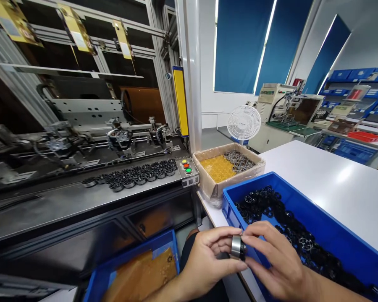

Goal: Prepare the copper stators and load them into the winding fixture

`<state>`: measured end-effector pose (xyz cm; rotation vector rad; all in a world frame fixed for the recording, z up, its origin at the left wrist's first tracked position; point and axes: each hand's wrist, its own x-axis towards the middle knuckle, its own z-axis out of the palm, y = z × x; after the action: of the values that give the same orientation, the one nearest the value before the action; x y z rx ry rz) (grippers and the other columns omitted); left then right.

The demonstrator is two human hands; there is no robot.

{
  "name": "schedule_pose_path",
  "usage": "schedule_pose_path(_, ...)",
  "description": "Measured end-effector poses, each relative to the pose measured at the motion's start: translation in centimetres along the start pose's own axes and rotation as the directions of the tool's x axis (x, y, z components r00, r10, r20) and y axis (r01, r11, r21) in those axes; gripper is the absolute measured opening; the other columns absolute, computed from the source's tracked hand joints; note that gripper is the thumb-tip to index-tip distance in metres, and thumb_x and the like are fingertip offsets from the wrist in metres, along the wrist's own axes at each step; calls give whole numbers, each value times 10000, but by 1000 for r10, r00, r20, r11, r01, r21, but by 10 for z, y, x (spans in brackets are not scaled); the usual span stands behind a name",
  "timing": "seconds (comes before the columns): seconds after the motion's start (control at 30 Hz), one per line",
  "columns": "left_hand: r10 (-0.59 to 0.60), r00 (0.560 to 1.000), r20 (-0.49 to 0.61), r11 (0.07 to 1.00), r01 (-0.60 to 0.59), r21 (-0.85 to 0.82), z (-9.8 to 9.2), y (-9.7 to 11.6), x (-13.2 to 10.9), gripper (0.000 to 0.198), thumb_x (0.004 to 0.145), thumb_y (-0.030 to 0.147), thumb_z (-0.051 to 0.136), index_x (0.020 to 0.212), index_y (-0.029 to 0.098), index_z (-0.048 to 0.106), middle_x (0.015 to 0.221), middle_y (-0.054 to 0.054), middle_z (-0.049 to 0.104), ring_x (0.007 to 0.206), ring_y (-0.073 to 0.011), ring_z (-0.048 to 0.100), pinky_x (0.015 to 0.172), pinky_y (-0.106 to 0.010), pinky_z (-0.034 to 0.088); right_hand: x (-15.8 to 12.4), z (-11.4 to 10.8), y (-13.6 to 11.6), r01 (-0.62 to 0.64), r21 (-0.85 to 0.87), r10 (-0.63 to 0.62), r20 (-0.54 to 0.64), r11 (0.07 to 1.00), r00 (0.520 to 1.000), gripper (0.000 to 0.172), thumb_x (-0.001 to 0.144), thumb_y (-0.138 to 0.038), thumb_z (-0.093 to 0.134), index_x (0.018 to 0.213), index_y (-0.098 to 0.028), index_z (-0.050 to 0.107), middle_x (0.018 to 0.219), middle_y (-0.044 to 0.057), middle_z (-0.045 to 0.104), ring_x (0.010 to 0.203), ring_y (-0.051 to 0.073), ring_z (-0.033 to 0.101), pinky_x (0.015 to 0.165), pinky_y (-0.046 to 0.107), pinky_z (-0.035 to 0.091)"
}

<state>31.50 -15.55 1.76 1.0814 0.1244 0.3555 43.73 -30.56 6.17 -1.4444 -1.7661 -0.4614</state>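
Between my two hands is a small round part, a silver metal ring with a black piece on its right side (236, 247). My left hand (209, 260) grips it with thumb below and fingers above and behind. From the right, the fingertips of my right hand (275, 256) pinch the black side, and I cannot tell whether the black piece is separate from the ring. Just beyond my right hand stands a blue bin (305, 199) holding many black spoked parts (283, 218). Rows of black round parts with metal rims (141, 173) stand on the machine's front ledge.
A plastic-lined carton (212, 191) holds spoked rings and yellow sheet. A button box (189, 170) sits at the ledge's end. Below is another blue bin (176, 256) with brown board. The machine (88, 109) fills the left; a white table (340, 176) and fan (244, 122) are right.
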Motion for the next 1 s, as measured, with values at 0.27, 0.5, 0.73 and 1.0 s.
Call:
schedule_pose_path(0.27,-105,992,75,985,114,-131,-4,1,0,531,511,128,958,1002,173,761,854,-38,807,770,-146,757,725,-189,591,-2,5,1,66,-82,-67,-10,994,998,274,904,-93,579,1175,-63,606,1015,163,680,975,225,657,819,379,617)
schedule_pose_path(0.5,-62,995,79,991,71,-114,-7,1,-3,509,546,108,941,1018,170,761,904,-45,803,822,-148,753,761,-195,591,-7,8,7,99,-81,-95,56,992,994,306,879,-49,585,1183,-73,616,1060,156,663,1019,226,639,861,384,602)
schedule_pose_path(0.73,-63,995,82,995,68,-68,-9,0,-3,536,542,161,953,1040,166,752,892,-47,798,822,-169,754,777,-230,598,-5,8,8,115,-146,-113,26,983,993,304,927,-155,596,1220,-74,609,980,145,685,954,226,655,809,391,615)
schedule_pose_path(1.0,-128,991,39,991,129,-22,-8,0,-2,542,517,197,967,1011,156,748,880,-56,801,823,-180,758,784,-248,606,-6,8,13,109,-110,-104,51,988,993,286,931,-185,624,1187,-58,613,977,157,671,952,243,640,811,405,606)
